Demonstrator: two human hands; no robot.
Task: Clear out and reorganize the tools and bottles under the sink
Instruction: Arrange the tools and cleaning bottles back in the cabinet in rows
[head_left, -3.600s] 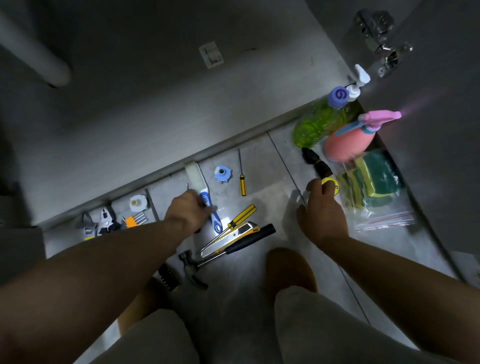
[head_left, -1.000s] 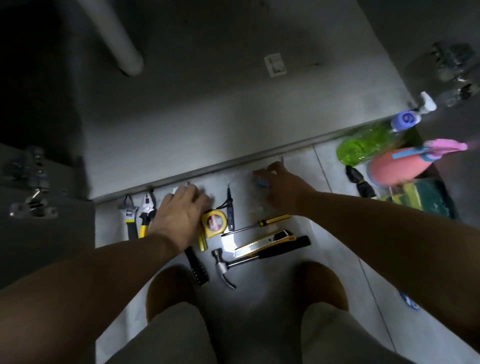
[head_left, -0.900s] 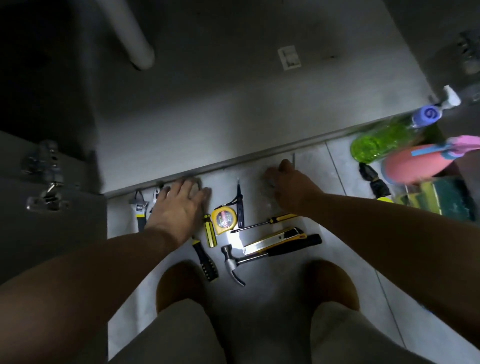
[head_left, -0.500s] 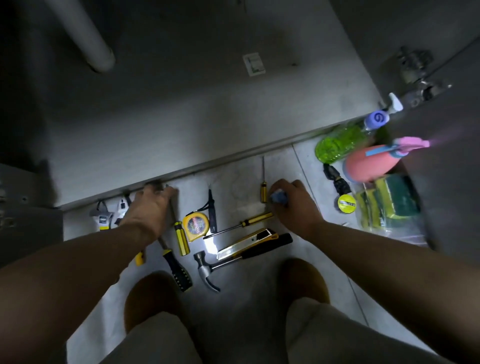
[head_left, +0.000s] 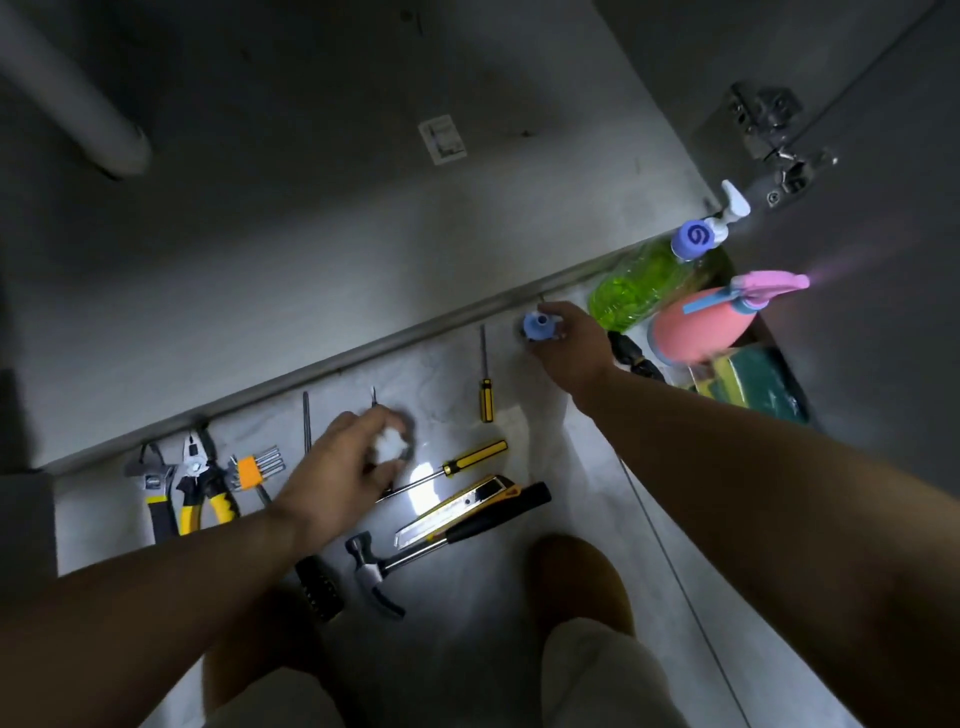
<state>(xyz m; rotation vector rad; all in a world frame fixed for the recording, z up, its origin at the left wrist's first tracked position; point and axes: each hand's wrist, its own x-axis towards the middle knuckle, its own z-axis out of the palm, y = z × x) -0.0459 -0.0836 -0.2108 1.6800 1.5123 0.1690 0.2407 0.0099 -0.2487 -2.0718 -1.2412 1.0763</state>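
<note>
Tools lie on the floor before the open sink cabinet (head_left: 363, 218). My right hand (head_left: 569, 345) grips a small blue plastic fitting (head_left: 535, 326) near the cabinet's front edge, beside a green bottle (head_left: 636, 291). My left hand (head_left: 343, 467) is closed on a small white fitting (head_left: 390, 447), blurred. A small yellow screwdriver (head_left: 485, 384) lies between the hands. A larger yellow screwdriver (head_left: 457, 465), a utility knife (head_left: 457, 509) and a hammer (head_left: 415, 553) lie nearer me. A wrench (head_left: 153, 488), pliers (head_left: 200, 483) and hex keys (head_left: 254, 467) sit at the left.
A pink spray bottle (head_left: 696, 330) and a bag of sponges (head_left: 753, 384) stand at the right by the open cabinet door (head_left: 857, 260) with its hinge (head_left: 774, 135). A drain pipe (head_left: 78, 109) comes down at the back left. My knees and slippers (head_left: 576, 582) are near the hammer.
My right hand moved away toward the green bottle with the blue fitting. My left hand moved right from the pliers to the middle and now holds the white fitting. The tape measure is hidden.
</note>
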